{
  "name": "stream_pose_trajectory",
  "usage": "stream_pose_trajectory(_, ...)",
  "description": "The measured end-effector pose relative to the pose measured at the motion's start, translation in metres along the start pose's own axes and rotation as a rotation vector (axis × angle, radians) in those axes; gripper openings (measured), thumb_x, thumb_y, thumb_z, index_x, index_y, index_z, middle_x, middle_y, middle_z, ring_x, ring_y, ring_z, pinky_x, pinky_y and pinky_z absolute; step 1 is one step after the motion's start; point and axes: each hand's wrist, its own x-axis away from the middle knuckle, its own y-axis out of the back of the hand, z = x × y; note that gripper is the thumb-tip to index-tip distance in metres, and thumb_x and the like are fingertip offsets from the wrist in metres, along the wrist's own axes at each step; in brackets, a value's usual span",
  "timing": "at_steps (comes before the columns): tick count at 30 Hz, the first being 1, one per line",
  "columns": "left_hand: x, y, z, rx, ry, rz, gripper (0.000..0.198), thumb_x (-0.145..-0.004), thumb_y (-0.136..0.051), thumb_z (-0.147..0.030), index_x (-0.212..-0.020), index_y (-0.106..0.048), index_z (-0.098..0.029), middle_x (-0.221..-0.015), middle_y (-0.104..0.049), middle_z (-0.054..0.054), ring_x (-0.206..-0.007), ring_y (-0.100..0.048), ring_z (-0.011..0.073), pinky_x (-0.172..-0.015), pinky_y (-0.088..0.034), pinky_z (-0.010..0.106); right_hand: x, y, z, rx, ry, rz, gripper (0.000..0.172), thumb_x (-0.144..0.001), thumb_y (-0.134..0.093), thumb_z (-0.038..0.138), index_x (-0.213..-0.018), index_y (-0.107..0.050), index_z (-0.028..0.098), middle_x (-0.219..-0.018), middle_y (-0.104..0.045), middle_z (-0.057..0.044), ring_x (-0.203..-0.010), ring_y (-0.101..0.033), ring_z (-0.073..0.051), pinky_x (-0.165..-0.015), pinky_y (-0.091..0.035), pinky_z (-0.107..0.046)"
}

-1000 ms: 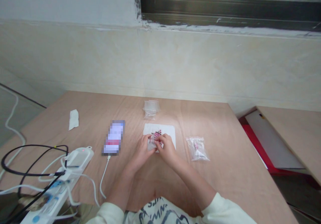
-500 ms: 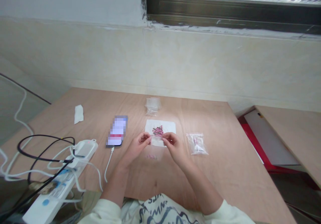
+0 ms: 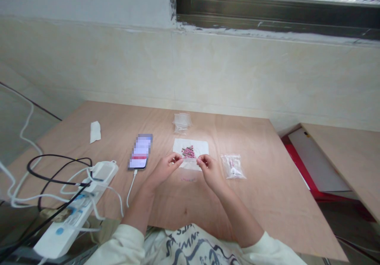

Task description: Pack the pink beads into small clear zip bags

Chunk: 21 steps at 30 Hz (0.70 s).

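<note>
I see left hand (image 3: pixel 164 170) and right hand (image 3: pixel 210 172) pinching top edge of clear bag (image 3: pixel 189 169), hands slightly apart. Paper (image 3: pixel 179 146) with pink beads (image 3: pixel 188 152) just ahead; second bag (image 3: pixel 233 166) right of right hand; phone (image 3: pixel 140 152) left of left hand.

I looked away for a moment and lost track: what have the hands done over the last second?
The left hand and right hand have drawn apart sideways from their bunched position over the white paper. They now pinch a clear plastic bag held open and stretched between them. They have not let go of it. The pink beads on the paper and the bagged pink item to the right stayed as they were.
</note>
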Motion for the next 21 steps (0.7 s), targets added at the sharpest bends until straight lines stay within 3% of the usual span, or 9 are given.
stream_pose_trajectory(6,-0.006,-0.003,-0.001,-0.071,-0.023,-0.022,0.016,-0.077,-0.042,-0.029,-0.072,-0.05,-0.016,-0.071,-0.052,0.0,-0.072,-0.05,0.0134,-0.063,-0.04,0.022,-0.005,-0.003,-0.004,-0.105,-0.045,0.094,0.019,-0.069,-0.051,0.035,-0.066,-0.052,0.017,-0.065,-0.054,0.0,-0.06,-0.048,-0.013,-0.055,-0.037,-0.023)
stream_pose_trajectory(14,-0.014,-0.01,-0.009,0.009,-0.059,0.069,0.018,-0.077,-0.043,-0.031,-0.075,-0.051,-0.016,-0.073,-0.051,-0.001,-0.073,-0.049,0.0123,-0.067,-0.04,0.022,-0.013,-0.007,0.0,-0.104,-0.006,0.056,0.016,-0.067,-0.051,0.032,-0.061,-0.048,0.017,-0.058,-0.048,0.003,-0.057,-0.044,-0.011,-0.054,-0.034,-0.022)
stream_pose_trajectory(21,-0.026,-0.014,-0.003,-0.098,-0.079,0.022,0.02,-0.076,-0.046,-0.031,-0.068,-0.054,-0.014,-0.07,-0.054,0.001,-0.071,-0.05,0.0136,-0.067,-0.038,0.024,-0.022,-0.007,0.004,-0.343,-0.171,0.126,0.021,-0.058,-0.061,0.035,-0.06,-0.052,0.016,-0.059,-0.055,0.001,-0.056,-0.049,-0.011,-0.056,-0.036,-0.023)
